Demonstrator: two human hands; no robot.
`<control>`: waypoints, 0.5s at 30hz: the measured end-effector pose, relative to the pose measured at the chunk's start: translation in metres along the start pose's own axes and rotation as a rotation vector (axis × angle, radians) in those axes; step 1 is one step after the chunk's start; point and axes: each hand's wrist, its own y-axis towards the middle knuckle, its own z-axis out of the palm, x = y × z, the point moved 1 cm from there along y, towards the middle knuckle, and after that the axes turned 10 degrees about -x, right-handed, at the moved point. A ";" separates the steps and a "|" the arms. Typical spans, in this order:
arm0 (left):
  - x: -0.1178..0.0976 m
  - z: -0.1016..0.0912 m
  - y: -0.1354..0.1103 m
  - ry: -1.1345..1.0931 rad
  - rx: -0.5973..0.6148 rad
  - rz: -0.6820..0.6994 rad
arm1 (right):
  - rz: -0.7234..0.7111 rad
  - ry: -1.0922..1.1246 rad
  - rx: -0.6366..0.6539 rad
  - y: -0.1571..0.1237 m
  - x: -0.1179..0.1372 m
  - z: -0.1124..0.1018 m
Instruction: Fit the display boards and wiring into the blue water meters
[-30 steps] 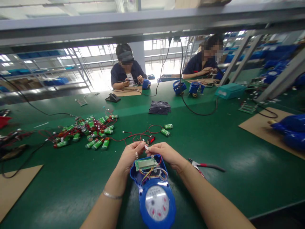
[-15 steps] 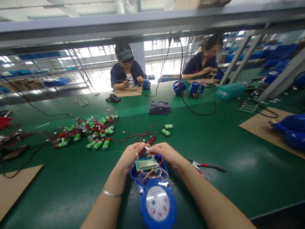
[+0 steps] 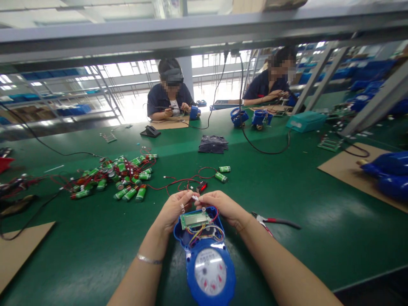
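Note:
A blue water meter (image 3: 208,263) lies on the green table in front of me, its top open on a small green circuit board (image 3: 194,219) and coloured wires. My left hand (image 3: 174,208) and my right hand (image 3: 223,206) meet just behind the board. Both are closed in a pinch on a small white connector (image 3: 194,197) between their fingertips. Thin red wires (image 3: 185,182) run from there toward two green batteries (image 3: 222,174).
A heap of green batteries with red leads (image 3: 117,176) lies left. Red-handled pliers (image 3: 274,221) rest at my right. Cardboard sheets (image 3: 357,174) and blue meter bodies (image 3: 387,172) sit far right. Two other people work across the table, near a dark folded bag (image 3: 213,143).

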 end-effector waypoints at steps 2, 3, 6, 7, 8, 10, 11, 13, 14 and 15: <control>0.001 0.000 0.001 0.004 0.004 0.007 | 0.001 0.004 0.008 0.001 0.000 0.000; 0.001 0.001 0.001 0.006 0.006 0.013 | 0.002 0.004 0.012 0.001 0.000 0.000; 0.002 0.002 0.001 0.010 0.016 0.028 | 0.005 0.004 0.020 0.001 0.000 0.000; 0.002 0.002 0.001 0.012 0.019 0.032 | 0.006 0.004 0.019 0.001 0.000 0.000; 0.002 0.003 0.001 0.013 0.022 0.036 | 0.007 0.004 0.018 0.002 0.000 0.000; 0.001 0.003 0.001 0.017 0.026 0.045 | 0.011 0.005 0.016 0.002 0.000 0.000; 0.001 0.003 0.000 0.019 0.027 0.049 | 0.012 0.006 0.017 0.001 0.000 -0.001; 0.000 0.004 0.000 0.023 0.026 0.059 | 0.012 0.001 0.029 0.001 0.001 -0.002; -0.001 0.004 -0.001 0.025 0.025 0.064 | 0.009 -0.005 0.037 0.000 0.002 -0.002; -0.002 0.004 -0.001 0.029 0.025 0.068 | 0.003 -0.014 0.040 0.000 0.003 -0.003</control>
